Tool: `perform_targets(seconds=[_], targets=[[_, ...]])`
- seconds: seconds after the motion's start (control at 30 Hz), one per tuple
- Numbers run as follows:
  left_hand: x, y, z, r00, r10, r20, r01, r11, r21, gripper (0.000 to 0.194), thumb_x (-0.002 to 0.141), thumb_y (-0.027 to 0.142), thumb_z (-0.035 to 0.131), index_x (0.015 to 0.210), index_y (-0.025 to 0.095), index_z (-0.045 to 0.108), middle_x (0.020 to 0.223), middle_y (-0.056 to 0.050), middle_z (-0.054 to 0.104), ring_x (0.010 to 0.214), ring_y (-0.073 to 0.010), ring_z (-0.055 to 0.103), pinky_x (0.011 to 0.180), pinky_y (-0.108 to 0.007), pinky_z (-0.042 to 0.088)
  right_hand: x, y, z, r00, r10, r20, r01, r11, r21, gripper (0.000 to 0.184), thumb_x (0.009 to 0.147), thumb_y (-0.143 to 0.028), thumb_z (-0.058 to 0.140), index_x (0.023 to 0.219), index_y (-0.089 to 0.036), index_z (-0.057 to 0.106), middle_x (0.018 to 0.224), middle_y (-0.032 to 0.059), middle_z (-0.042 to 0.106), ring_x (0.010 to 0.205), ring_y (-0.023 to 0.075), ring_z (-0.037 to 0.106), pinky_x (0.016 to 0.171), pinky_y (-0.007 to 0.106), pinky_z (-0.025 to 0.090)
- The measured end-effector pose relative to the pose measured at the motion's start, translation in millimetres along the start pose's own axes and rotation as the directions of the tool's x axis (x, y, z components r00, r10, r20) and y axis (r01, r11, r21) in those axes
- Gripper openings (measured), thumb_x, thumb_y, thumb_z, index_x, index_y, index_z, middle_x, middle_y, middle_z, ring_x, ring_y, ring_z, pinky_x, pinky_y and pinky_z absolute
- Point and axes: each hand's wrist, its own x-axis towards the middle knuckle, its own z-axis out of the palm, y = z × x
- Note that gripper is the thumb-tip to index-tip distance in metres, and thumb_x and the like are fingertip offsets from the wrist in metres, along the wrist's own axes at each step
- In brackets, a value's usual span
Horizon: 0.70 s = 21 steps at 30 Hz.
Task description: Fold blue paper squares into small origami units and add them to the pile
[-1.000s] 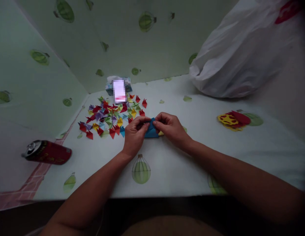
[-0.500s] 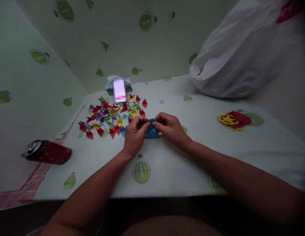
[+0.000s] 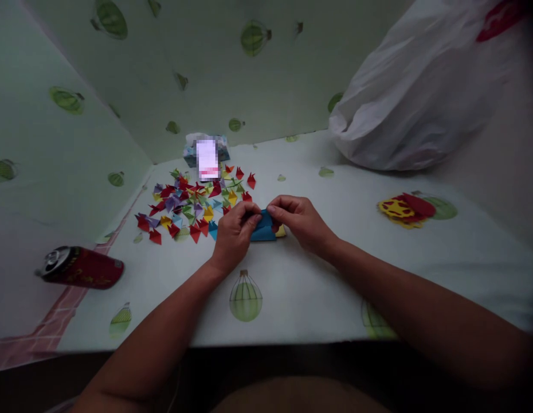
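In the middle of the table, my left hand pinches the left side of a small piece of folded blue paper. From the other side, my right hand grips its right edge between thumb and forefinger. Beneath the fingers lies a flat stack of blue paper, with a yellow sheet showing at its right end. Just left of my left hand spreads a pile of small folded paper figures in red, yellow, green, purple and blue. My fingers partly cover the piece they hold.
Behind the paper figures, a phone with a lit, blurred screen leans on a tissue box. A red can stands at the left edge. To the right are red and yellow paper cutouts and a large white plastic bag.
My right hand's fingertips have shifted slightly on the blue paper, whose pointed top now looks flatter. The whole view has drifted a little. Both hands keep their hold.
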Motion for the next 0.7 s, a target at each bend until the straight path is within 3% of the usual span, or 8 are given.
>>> perform_targets(seconds=[0.17,0.43,0.7], targets=[[2.5,-2.3,-2.4,0.999,0.01,0.051,-0.006,0.997,-0.075,0.002,0.089,0.021,0.064,0.088,0.022,0.065,0.082,-0.001,0.063,0.073,-0.0144,0.056,0.069,-0.028,0.046,2.2,-2.5,-1.8,0.999,-0.038,-0.013,0.037,0.998,-0.059,0.028,0.083,-0.042,0.069,0.072,-0.016,0.063,0.059,-0.0026,0.056,0.055,0.0105,0.052,0.056,0.026,0.042],[4.4,-3.5,-4.9,0.988,-0.011,0.155,0.045,0.975,-0.217,0.015,0.086,0.032,0.07,0.095,0.021,0.064,0.095,-0.004,0.065,0.082,-0.0153,0.061,0.074,-0.027,0.051,-0.7,-7.5,0.9,0.984,-0.168,-0.054,0.139,0.927,-0.347,0.02,0.086,-0.033,0.059,0.071,-0.019,0.059,0.062,-0.0013,0.057,0.057,0.0121,0.052,0.057,0.027,0.04],[9.4,-7.2,-5.7,0.978,0.133,0.159,-0.113,0.986,-0.126,0.005,0.084,0.02,0.073,0.084,0.021,0.068,0.09,-0.003,0.063,0.081,-0.0142,0.062,0.072,-0.026,0.053,1.6,-5.1,-1.5,0.975,-0.206,-0.088,0.154,0.902,-0.402,0.02,0.086,-0.031,0.057,0.07,-0.019,0.058,0.063,0.0001,0.058,0.062,0.0142,0.051,0.059,0.028,0.039]])
